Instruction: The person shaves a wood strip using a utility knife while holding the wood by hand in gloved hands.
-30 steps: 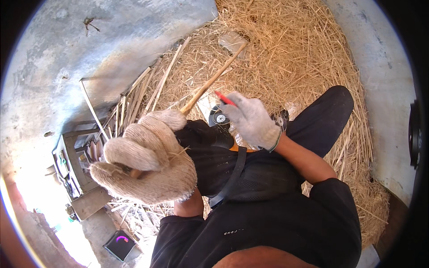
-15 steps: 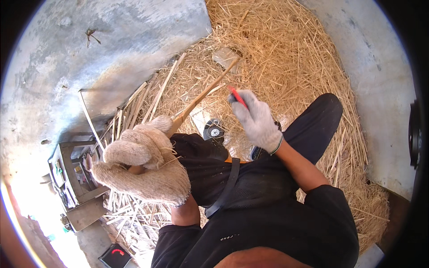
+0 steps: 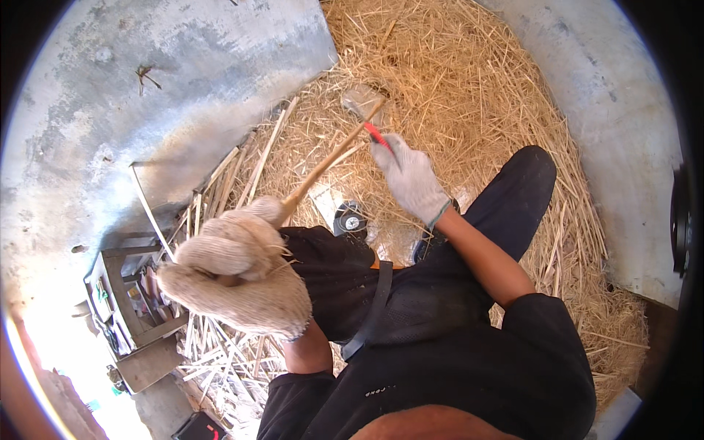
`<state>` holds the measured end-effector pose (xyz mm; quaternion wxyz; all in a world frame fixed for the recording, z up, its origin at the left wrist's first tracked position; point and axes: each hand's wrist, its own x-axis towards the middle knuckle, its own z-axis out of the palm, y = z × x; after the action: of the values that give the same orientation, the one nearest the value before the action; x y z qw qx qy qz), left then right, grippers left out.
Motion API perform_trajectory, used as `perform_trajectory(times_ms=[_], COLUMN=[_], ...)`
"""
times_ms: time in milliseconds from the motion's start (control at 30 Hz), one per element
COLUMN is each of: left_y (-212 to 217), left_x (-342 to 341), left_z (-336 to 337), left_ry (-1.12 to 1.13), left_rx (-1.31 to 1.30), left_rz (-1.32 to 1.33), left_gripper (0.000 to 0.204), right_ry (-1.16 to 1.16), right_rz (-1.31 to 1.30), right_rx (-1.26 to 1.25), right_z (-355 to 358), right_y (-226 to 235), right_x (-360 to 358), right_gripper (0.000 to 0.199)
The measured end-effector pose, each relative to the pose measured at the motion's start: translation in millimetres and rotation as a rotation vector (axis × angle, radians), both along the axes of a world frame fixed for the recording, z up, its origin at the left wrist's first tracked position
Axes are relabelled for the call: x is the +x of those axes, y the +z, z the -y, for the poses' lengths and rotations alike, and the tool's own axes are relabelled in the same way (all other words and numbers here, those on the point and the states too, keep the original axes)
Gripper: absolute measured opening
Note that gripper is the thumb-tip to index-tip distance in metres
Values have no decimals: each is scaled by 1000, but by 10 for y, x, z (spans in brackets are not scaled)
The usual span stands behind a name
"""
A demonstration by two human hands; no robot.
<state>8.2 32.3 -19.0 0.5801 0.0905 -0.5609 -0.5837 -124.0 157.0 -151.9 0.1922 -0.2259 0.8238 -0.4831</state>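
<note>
A thick knitted work glove covers my left hand point(image 3: 238, 268), whose fingers are wrapped round the near end of a thin, tapering wooden stick point(image 3: 323, 169). The stick slants away and to the right over the straw. My right hand point(image 3: 411, 176), in a lighter knitted glove, grips a slim red tool point(image 3: 375, 133). Its front end is up against the far part of the stick, or just in front of it; contact is hard to make out. Most of the tool is hidden by the glove, so its kind does not show.
Loose straw and shavings point(image 3: 469, 81) cover the ground. Grey walls point(image 3: 220, 66) rise at left and right. A wooden box shelf point(image 3: 147, 326) with small items stands at left, near long strips point(image 3: 268, 150). A black round device point(image 3: 350, 218) lies between my legs.
My right hand has moved up and to the left, bringing the red tool to the stick's far part. My left hand keeps its hold, nearly still. The view has shifted slightly.
</note>
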Motion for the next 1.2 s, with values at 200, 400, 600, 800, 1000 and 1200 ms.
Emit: perform_trajectory(times_ms=[200, 400, 600, 800, 1000, 1200], left_y=[-10, 59, -70, -62, -46, 6], left_x=[81, 117, -17, 133, 175, 229], left_z=[39, 90, -63, 133, 168, 204], left_ry=[-81, 37, -66, 349, 428, 270], left_rx=[131, 170, -114, 67, -240, -15], left_rz=[-44, 1, 11, 295, 529, 500], left_gripper=[49, 51, 57, 44, 43, 50], right_ry=[265, 51, 75, -102, -163, -130], right_rz=[-177, -84, -210, -186, -167, -105], right_rx=[-103, 268, 506, 201, 301, 438], right_z=[19, 443, -136, 116, 85, -213], right_y=[-180, -845, -1415, -479, -236, -4], right_x=[431, -165, -467, 31, 166, 176], right_gripper=[25, 31, 45, 40, 40, 41])
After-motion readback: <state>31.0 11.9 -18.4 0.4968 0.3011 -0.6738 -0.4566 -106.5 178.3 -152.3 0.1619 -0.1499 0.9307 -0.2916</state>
